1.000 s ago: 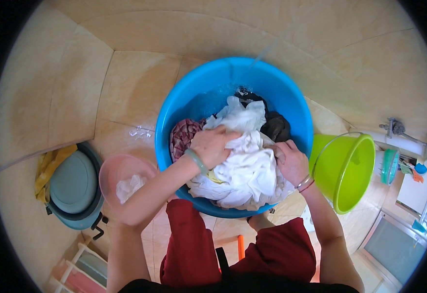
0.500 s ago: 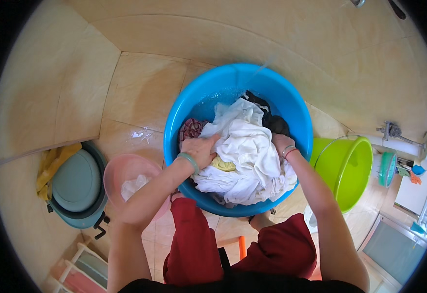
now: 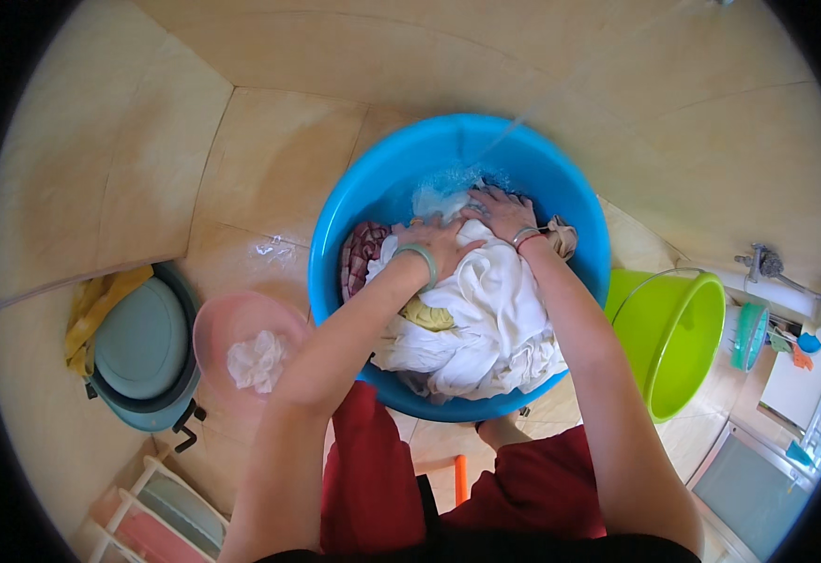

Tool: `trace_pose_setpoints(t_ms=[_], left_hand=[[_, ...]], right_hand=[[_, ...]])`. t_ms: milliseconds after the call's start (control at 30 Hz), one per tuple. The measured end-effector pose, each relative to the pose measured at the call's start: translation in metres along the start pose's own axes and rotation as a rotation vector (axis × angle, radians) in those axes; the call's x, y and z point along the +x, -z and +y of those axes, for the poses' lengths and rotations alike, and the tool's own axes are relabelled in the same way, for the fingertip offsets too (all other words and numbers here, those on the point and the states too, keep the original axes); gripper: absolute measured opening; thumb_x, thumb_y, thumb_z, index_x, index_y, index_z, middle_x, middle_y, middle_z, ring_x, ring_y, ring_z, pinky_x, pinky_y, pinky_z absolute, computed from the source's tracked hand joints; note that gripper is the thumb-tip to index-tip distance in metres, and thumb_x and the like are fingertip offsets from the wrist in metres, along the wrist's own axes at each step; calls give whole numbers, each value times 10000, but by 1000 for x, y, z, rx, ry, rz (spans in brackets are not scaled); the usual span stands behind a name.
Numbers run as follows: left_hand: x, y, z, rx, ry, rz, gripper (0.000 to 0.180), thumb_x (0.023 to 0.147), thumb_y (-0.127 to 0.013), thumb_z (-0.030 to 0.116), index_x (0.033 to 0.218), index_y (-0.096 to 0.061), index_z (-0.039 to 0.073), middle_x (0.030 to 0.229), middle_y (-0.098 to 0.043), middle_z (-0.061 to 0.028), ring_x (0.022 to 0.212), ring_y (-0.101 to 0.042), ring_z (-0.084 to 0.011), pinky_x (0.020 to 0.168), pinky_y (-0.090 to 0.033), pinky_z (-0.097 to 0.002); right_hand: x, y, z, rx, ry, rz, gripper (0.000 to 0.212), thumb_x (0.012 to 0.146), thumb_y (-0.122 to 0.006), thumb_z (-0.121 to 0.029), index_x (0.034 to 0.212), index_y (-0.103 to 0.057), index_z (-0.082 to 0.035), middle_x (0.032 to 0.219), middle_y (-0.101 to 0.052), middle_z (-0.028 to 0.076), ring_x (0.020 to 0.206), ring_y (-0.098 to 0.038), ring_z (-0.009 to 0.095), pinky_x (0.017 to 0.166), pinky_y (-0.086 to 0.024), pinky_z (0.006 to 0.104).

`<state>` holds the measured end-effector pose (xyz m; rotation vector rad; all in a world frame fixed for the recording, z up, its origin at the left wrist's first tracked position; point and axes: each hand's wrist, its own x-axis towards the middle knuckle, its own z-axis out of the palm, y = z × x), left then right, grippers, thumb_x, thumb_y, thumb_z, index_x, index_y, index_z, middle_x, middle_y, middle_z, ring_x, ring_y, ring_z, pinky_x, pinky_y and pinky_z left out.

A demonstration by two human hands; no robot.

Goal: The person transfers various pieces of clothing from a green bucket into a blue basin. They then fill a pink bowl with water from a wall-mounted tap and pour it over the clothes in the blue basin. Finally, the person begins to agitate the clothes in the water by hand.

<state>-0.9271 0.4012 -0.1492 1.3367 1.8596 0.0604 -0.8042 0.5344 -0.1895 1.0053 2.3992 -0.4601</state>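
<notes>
A big round blue tub point(image 3: 328, 211) holds a heap of wet laundry, mostly white cloth point(image 3: 490, 300). My left hand point(image 3: 439, 246) lies on the far left of the heap with its fingers spread. Beside it my right hand point(image 3: 506, 216), fingers apart too, presses on the far side of the pile. A yellow cloth point(image 3: 427, 315) shows nearer to me, and a red checked cloth point(image 3: 365, 251) lies along the tub's left wall. At the right wall is a beige cloth point(image 3: 561, 238). A thin stream of water falls into the tub's far side, where the surface is churned.
To the left, a pink basin point(image 3: 218, 328) holds a crumpled whitish item point(image 3: 258, 361), with grey-green tubs point(image 3: 143, 338) and a yellow cloth point(image 3: 101, 319) beyond. A lime-green bucket point(image 3: 678, 347) stands right of the tub. Tiled walls enclose the far side; a tap point(image 3: 762, 263) is at right.
Both hands have moved away from me, the right one from the heap's right edge to its far side. Dark cloth there is now mostly covered, and beige cloth shows at the right.
</notes>
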Motion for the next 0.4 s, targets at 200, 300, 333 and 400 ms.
trace_pose_setpoints(t_ms=[200,300,333,400], left_hand=[[6,3,-2,41,34,-132,729,812,-362,724,1426,-259,343,1464,-306,-121,1298,-335,-391,1018,-218,-635],[3,-17,9,31,-20,-23,750,794,-403,722,1429,-240,357,1475,-271,-140,1327,-289,-386,1024,-194,-648],[6,-24,13,30,-54,25,760,788,-417,720,1430,-234,358,1479,-258,-147,1339,-270,-384,1028,-184,-651],[12,-23,17,39,-62,-106,812,774,-448,717,1447,-159,366,1501,-193,-158,1369,-197,-391,1033,-152,-667]], right_hand=[[17,-24,25,27,-126,-394,765,865,-212,-699,1276,-536,-141,1161,-596,195,1133,-540,329,1024,-302,469],[25,-62,66,131,-152,-404,795,841,-230,-726,1284,-528,-137,1237,-550,193,1224,-468,305,1053,-286,438],[27,-87,87,198,-94,-298,814,824,-243,-743,1290,-523,-137,1264,-531,189,1258,-433,293,1063,-278,438],[29,-118,112,264,-34,-192,834,808,-257,-760,1296,-519,-137,1291,-512,184,1292,-398,281,1073,-269,438]])
